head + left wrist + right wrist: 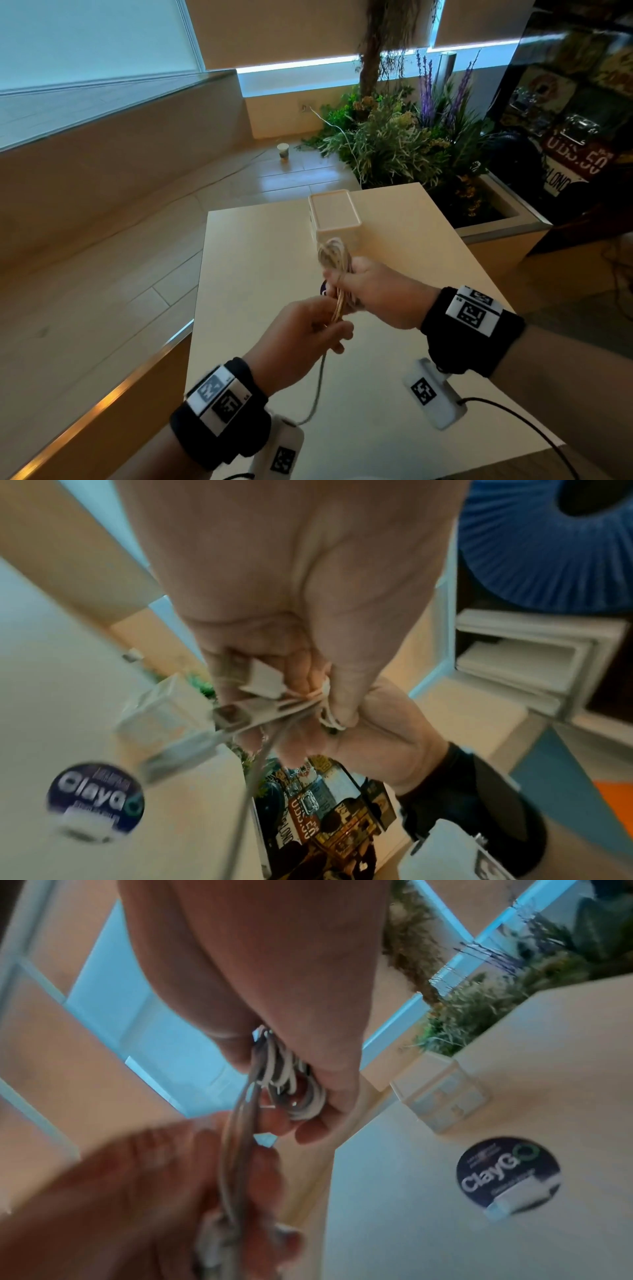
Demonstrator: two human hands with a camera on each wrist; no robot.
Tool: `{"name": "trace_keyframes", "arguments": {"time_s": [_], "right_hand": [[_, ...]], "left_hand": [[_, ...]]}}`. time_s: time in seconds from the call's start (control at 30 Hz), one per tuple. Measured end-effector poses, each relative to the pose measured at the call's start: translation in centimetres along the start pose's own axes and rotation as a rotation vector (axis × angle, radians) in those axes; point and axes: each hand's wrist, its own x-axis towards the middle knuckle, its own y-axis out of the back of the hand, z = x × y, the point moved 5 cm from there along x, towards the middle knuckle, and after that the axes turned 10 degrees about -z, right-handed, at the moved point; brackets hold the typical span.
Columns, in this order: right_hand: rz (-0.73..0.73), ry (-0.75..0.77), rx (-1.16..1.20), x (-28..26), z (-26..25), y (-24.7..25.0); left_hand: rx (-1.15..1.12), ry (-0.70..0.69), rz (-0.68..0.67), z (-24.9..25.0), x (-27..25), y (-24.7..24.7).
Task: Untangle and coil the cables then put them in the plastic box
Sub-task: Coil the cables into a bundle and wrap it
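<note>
A bundle of white cables [335, 255] is held in the air above the table between both hands. My right hand [373, 291] grips the coiled loops [291, 1080], which stick up out of the fist. My left hand [308, 337] pinches the lower strands [236, 1153] and the plug ends [232, 715] just below the right hand. One loose strand [318, 387] hangs down from the left hand toward the table. The clear plastic box [334, 216] stands on the table just beyond the hands, its top facing up; I cannot tell if a lid is on it.
The cream table [260, 260] has a round dark sticker [507, 1172] under the hands. Its left edge drops to a wooden floor. A planter with greenery [404, 144] stands behind the table, and a paper cup [283, 151] sits on the floor.
</note>
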Motion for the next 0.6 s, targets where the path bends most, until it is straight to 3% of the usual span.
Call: {"name": "trace_keyframes", "arguments": {"time_s": [0.1,0.17,0.27,0.37,0.6], "right_hand": [[0.128,0.089,0.404,0.2,-1.1,2.2],[0.134,0.121,0.526,-0.1,-1.8,3.0],[0.108,0.137,0.485,-0.3,-2.1,2.2],[0.092,0.155,0.451,-0.3,-2.0,1.0],[0.157,0.231,0.471,-0.3,-2.9,0.2]], "left_hand": [[-0.198,0.034,-0.018,-1.4,-1.0,0.2],[-0.336,0.073,-0.04,-1.9,-1.2,0.0],[-0.418,0.134,-0.068,-1.4,-0.9,0.1],[-0.525,0.092,-0.053,0.1,-0.2,0.6],[-0.401,0.046,-0.25,2.2,2.0,-1.9]]}}
